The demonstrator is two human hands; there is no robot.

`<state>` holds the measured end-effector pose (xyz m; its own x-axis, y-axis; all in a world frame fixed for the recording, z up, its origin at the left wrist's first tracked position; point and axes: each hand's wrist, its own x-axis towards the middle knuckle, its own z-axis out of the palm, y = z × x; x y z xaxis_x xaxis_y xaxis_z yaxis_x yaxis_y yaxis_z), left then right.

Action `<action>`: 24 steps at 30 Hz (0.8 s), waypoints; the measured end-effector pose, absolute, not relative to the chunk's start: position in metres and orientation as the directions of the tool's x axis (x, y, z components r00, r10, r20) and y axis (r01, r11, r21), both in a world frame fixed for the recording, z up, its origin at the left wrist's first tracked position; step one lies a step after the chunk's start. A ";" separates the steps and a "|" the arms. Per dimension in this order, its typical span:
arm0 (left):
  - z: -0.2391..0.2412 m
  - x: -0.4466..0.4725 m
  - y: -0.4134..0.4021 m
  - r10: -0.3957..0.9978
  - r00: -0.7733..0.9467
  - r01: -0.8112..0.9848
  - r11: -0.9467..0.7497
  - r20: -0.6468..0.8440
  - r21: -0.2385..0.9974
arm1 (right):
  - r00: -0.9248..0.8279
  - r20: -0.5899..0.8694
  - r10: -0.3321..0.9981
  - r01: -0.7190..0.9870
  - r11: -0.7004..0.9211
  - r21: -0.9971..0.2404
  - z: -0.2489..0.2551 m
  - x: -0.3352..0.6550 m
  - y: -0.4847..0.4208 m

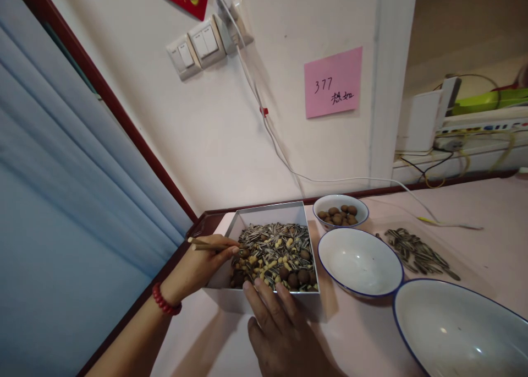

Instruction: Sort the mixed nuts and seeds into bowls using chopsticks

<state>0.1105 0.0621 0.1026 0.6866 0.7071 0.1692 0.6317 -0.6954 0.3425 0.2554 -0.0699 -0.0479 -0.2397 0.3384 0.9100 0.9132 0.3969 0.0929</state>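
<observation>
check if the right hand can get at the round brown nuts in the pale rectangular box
Probably yes: the right hand is at the box's near wall, nuts just beyond, no lid above.

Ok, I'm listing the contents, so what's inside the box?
Inside the box: striped seeds, peanuts and brown nuts, with chopsticks reaching in. The bottom and anything buried under the top layer are covered.

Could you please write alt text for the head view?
A left hand holds chopsticks over a box of striped seeds, peanuts and round brown nuts; the right hand is at its near rim. Three bowls stand to the right.
</observation>
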 end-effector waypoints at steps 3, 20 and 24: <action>0.103 0.111 0.061 0.707 0.684 0.632 -0.698 0.180 0.338 | -0.229 0.916 0.331 0.918 0.387 0.089 -0.047 0.255 -0.070; 0.101 0.107 0.061 0.715 0.661 0.624 -0.692 0.227 0.362 | -0.218 0.918 0.330 0.926 0.366 0.089 -0.046 0.254 -0.070; 0.104 0.110 0.059 0.708 0.676 0.624 -0.697 0.203 0.354 | -0.224 0.916 0.332 0.927 0.364 0.095 -0.044 0.255 -0.069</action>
